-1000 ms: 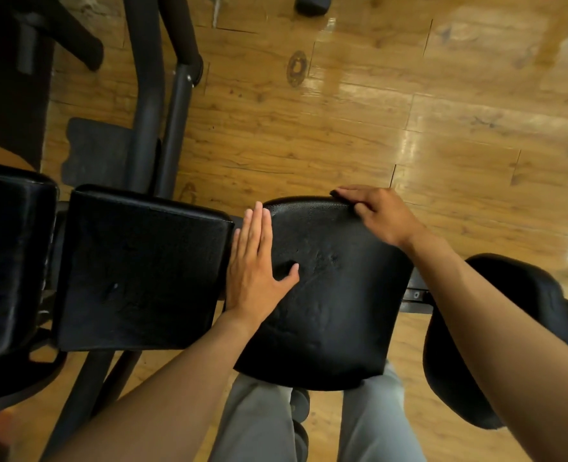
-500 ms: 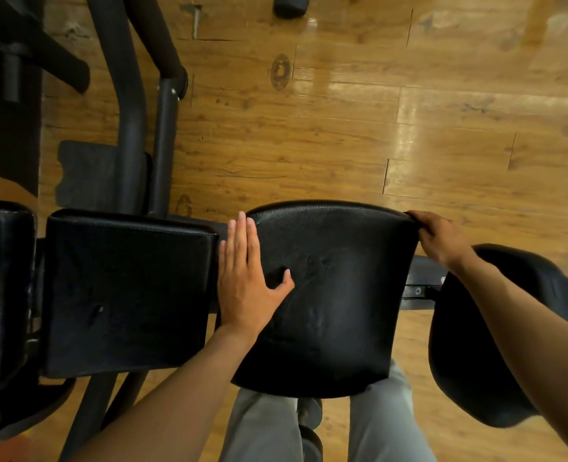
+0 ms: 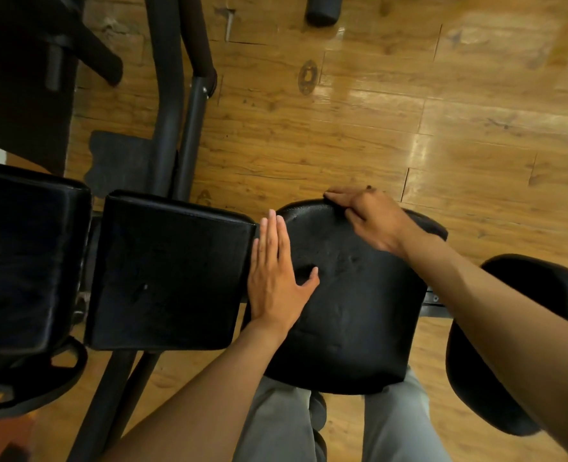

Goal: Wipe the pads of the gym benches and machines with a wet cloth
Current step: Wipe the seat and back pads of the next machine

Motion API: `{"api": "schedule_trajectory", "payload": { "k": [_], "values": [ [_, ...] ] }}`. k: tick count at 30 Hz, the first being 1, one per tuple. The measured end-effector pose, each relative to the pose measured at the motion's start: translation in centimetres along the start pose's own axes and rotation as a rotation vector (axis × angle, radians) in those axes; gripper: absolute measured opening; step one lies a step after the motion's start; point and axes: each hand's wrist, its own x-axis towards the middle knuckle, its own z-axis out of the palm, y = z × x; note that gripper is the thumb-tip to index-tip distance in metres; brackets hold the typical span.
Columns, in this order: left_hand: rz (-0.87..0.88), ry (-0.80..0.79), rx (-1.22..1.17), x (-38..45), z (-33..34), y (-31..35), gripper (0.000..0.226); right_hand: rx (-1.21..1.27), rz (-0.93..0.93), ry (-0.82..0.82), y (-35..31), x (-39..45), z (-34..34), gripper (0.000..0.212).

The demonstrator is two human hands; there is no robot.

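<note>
I count four black pads, all grained vinyl: a rounded seat pad [image 3: 349, 311] in the centre, a square pad [image 3: 166, 275] just left of it, a glossier pad [image 3: 19, 258] at the far left edge, and a curved one [image 3: 529, 345] on the right. Left hand [image 3: 276, 278] lies flat on the seat pad's left edge, fingers straight and together, thumb spread. Right hand [image 3: 372, 218] sits on the far rim, fingers curled over the edge. I can't see any cloth. Two grey trouser legs [image 3: 392, 425] below. Black steel tubes [image 3: 176, 128] cross a shiny wood-plank floor [image 3: 409, 111].
</note>
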Motion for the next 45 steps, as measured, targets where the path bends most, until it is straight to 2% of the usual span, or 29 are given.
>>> {"api": "schedule_trajectory", "payload": {
  "k": [5,10,16,22,27,30,37,45],
  "values": [
    [0.013,-0.021,-0.022,0.0,-0.2,-0.3,0.114,-0.038,-0.171,-0.034,-6.4,2.6,1.8,0.051],
    [-0.009,-0.025,-0.013,-0.1,-0.3,-0.2,0.114,-0.036,-0.207,0.024,-5.6,1.8,2.7,0.055],
    [-0.038,-0.024,-0.031,-0.3,-0.2,0.4,0.115,0.124,0.088,0.194,3.5,-1.8,0.7,0.050],
    [-0.084,-0.020,-0.042,-0.3,0.0,1.1,0.115,0.127,0.299,0.207,11.7,-5.8,0.7,0.049],
    [-0.080,-0.021,-0.021,-0.3,0.0,1.1,0.115,0.103,0.376,0.224,15.2,-9.4,1.8,0.055],
    [-0.069,-0.030,-0.018,-0.3,-0.1,1.1,0.114,0.100,0.446,0.204,15.9,-10.0,2.0,0.050],
    [-0.059,-0.003,-0.026,-0.4,0.2,0.9,0.111,-0.034,0.232,0.163,11.8,-7.3,0.9,0.054],
    [-0.035,-0.009,-0.098,-0.3,0.1,0.6,0.112,-0.072,-0.130,0.033,-0.1,1.0,1.3,0.057]
  ]
}}
